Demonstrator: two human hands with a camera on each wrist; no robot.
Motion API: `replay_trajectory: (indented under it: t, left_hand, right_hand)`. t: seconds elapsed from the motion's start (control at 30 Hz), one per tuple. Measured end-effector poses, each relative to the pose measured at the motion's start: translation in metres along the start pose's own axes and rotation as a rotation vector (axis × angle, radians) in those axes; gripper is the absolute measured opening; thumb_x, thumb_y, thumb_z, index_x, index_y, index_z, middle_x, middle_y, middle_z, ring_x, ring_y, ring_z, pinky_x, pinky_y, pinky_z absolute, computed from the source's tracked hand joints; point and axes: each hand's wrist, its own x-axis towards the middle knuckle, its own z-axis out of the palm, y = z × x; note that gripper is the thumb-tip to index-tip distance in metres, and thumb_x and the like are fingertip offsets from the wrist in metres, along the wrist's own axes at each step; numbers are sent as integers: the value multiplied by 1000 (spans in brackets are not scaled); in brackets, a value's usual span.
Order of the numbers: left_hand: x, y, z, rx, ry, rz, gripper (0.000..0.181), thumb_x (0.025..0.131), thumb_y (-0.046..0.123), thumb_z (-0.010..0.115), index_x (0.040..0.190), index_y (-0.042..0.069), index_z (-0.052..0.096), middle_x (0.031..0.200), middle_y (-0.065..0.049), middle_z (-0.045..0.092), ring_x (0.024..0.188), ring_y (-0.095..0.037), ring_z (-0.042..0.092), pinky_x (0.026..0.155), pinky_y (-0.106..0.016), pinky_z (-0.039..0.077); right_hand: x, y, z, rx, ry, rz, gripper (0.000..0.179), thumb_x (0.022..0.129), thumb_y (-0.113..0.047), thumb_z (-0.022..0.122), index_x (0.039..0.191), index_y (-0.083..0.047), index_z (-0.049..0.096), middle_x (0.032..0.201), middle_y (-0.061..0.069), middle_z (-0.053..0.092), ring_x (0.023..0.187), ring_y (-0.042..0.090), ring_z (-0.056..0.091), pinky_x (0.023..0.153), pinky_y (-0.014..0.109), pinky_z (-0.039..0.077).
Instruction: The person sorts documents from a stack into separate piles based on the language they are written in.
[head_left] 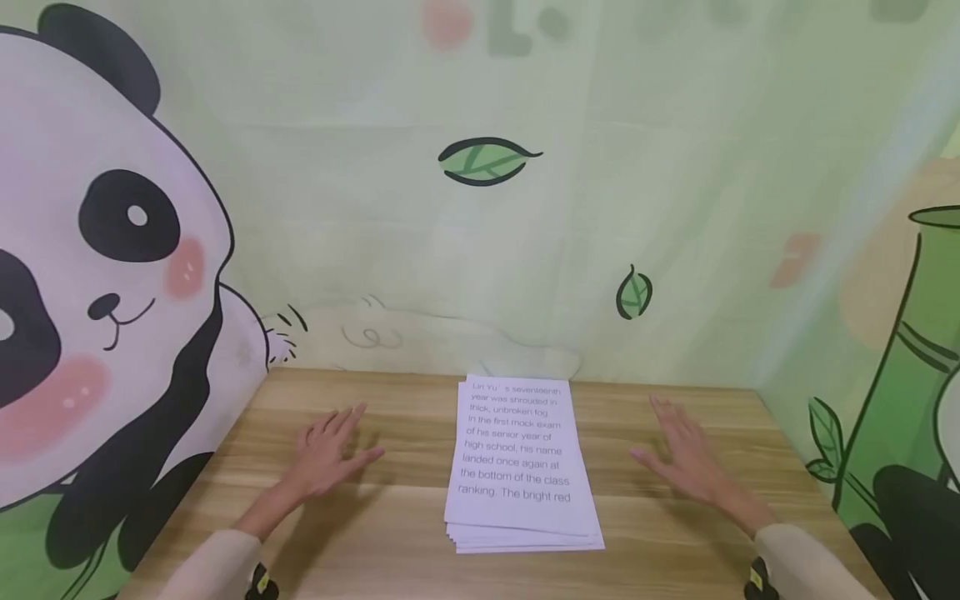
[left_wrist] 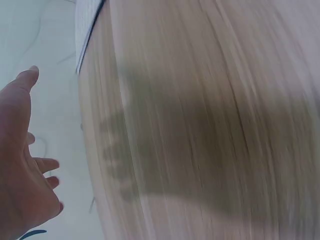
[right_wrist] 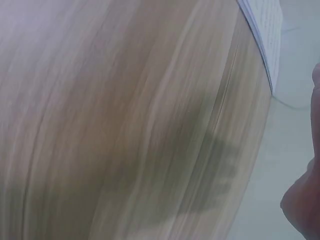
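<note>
A stack of printed paper sheets (head_left: 517, 458) lies on the wooden table (head_left: 405, 517), its lower edges slightly fanned. Large English text covers the top sheet. To the left of the stack, my left hand (head_left: 330, 458) hovers over the table with its fingers spread and holds nothing. My right hand (head_left: 686, 458) is held the same way on the other side, apart from the paper. In the left wrist view, the left hand (left_wrist: 25, 165) is at the left edge above its shadow. Only part of the right hand (right_wrist: 305, 185) shows in the right wrist view.
Behind the table hangs a pale green backdrop (head_left: 360, 192) with printed leaves. A large panda drawing (head_left: 142, 308) fills its left side, and green bamboo (head_left: 885, 400) is drawn at the right. The table's far edge meets the backdrop.
</note>
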Motion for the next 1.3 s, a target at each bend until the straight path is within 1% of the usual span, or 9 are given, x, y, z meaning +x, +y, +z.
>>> replay_trajectory:
  t: [0.2,0.3,0.4,0.57,0.67,0.77,1.0,1.17,1.3]
  left_hand:
    - [2,9,5,-185,-52,-22,77,101,47,54,161,7,27,155,-26,45,142,-54,39,112,-79,24]
    - [5,14,7,-301,-70,-22,73,103,41,54,160,3,28,152,-29,47,141,-53,42,114,-74,29]
    - [8,18,8,-414,-99,-34,71,104,38,54,159,0,29,150,-32,49,138,-50,46,113,-67,38]
    - [10,31,15,-607,-174,-128,69,104,33,58,158,0,30,150,-29,48,136,-46,50,107,-58,48]
    - [9,43,24,-668,-223,-174,74,101,32,64,158,0,29,149,-26,50,133,-43,52,105,-55,51]
    - [4,56,35,-696,-273,-179,85,95,29,73,158,-4,26,147,-26,51,131,-43,54,107,-56,49]
    - [-7,81,57,-680,-354,-81,104,79,25,87,155,-8,26,146,-28,50,133,-44,51,114,-61,40]
    - [-9,89,66,-658,-355,68,98,70,23,92,147,-6,38,144,-27,52,132,-44,51,115,-65,34]
    - [-13,92,73,-562,-364,182,115,63,30,97,152,-5,33,149,-23,50,138,-42,44,117,-68,25]
  right_hand:
    - [-1,-12,2,220,-42,67,94,99,-40,62,163,-1,5,165,33,15,149,57,22,116,75,21]
    - [-1,-19,3,317,-75,110,91,102,-39,59,163,0,3,163,35,21,145,59,29,113,75,29]
    - [-2,-25,3,400,-103,139,81,106,-35,52,161,5,8,157,36,32,139,58,39,108,72,39]
    - [0,-29,8,531,-152,230,68,109,-36,42,158,6,22,149,36,45,128,50,56,105,59,50]
    - [1,-29,15,614,-186,269,67,109,-35,44,158,6,24,146,35,48,125,46,60,103,52,54]
    - [2,-31,25,674,-220,282,67,108,-32,49,156,9,26,143,34,52,127,45,59,102,44,56]
    - [2,-41,42,790,-275,251,69,105,-22,56,154,14,24,148,42,41,130,48,57,101,39,57]
    - [4,-45,47,807,-299,220,71,103,-22,59,155,12,24,150,40,40,132,47,55,105,42,54]
    - [4,-48,49,769,-323,190,70,102,-23,59,154,11,28,150,36,44,136,47,51,112,51,47]
